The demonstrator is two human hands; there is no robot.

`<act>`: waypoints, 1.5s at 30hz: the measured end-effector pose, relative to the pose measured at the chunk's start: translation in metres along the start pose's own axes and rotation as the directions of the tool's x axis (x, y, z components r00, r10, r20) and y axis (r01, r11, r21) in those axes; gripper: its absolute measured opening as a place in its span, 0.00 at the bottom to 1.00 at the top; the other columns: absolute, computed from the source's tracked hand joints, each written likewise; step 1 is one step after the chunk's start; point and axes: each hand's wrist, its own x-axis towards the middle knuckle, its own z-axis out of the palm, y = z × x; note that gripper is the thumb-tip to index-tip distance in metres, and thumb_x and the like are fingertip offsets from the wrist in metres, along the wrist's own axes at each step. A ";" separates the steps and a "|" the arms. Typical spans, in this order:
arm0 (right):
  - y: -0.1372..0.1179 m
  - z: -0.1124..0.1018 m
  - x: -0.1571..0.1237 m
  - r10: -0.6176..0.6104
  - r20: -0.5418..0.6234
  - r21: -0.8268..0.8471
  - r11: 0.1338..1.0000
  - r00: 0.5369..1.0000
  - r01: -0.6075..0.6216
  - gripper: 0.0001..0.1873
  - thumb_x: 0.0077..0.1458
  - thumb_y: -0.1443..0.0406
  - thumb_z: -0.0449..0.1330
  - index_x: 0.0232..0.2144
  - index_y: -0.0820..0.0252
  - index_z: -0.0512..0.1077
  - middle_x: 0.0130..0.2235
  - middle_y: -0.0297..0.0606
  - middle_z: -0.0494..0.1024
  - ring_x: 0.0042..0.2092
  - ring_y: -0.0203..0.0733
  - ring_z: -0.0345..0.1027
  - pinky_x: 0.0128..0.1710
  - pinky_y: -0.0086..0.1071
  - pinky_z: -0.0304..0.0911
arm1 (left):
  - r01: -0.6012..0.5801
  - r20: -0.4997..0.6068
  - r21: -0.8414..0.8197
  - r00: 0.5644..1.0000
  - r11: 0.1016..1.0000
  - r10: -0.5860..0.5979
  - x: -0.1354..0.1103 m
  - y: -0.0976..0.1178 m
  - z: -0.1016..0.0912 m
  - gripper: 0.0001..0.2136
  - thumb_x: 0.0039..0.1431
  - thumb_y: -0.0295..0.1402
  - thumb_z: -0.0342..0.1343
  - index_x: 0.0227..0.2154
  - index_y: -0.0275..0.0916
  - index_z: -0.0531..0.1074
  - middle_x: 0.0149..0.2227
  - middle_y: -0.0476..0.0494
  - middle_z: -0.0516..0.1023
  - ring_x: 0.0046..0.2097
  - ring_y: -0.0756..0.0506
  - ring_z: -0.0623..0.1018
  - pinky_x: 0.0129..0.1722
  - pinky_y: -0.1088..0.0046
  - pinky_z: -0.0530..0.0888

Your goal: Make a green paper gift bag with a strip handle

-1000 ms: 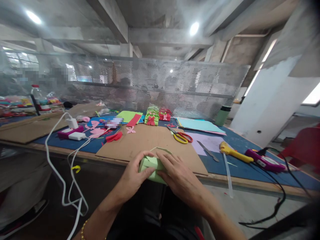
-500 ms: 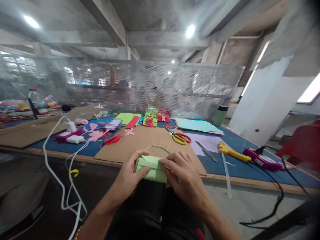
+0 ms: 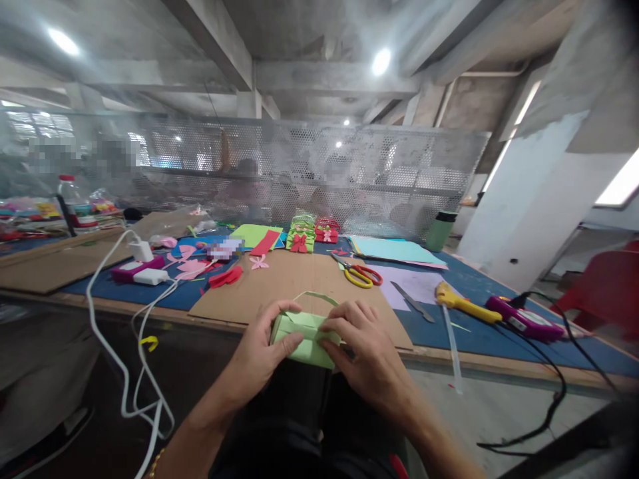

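We have a small pale-green boxy pouch, folded from what looks like paper or thin felt (image 3: pixel 310 328), above our lap at the table's near side, just short of the flat brown cardboard sheet (image 3: pixel 294 281); our bare left hand (image 3: pixel 264 342) grips its left end, thumb laid across the front face and fingers curled round behind; our bare right hand (image 3: pixel 364 339) pinches the right end between thumb and fingertips, though the hand itself hides part of that end; we judge the pouch very light, pliant rather than stiff, hardly slippery, and easily creased or crushed if we squeeze its middle; the two short ends, where folded layers seem to meet, look the best places to take hold, with a gentle pinch; the thin pale-green strap handle (image 3: pixel 315 293) appears too flimsy to pull on hard; the long axis runs left to right across our body, its right end dipping slightly; the folded front faces up and towards us, while the strap arches from the far long edge, pointing away over the cardboard
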 end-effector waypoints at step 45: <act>-0.017 0.005 0.004 0.097 0.060 0.377 0.919 0.993 -0.113 0.08 0.61 0.71 0.61 0.43 0.55 0.70 0.47 0.38 0.73 0.50 0.46 0.66 0.48 0.42 0.61 | -0.079 0.109 0.105 0.992 0.991 0.068 -0.006 0.011 0.000 0.13 0.64 0.38 0.58 0.50 0.45 0.70 0.47 0.48 0.75 0.47 0.45 0.74 0.47 0.72 0.68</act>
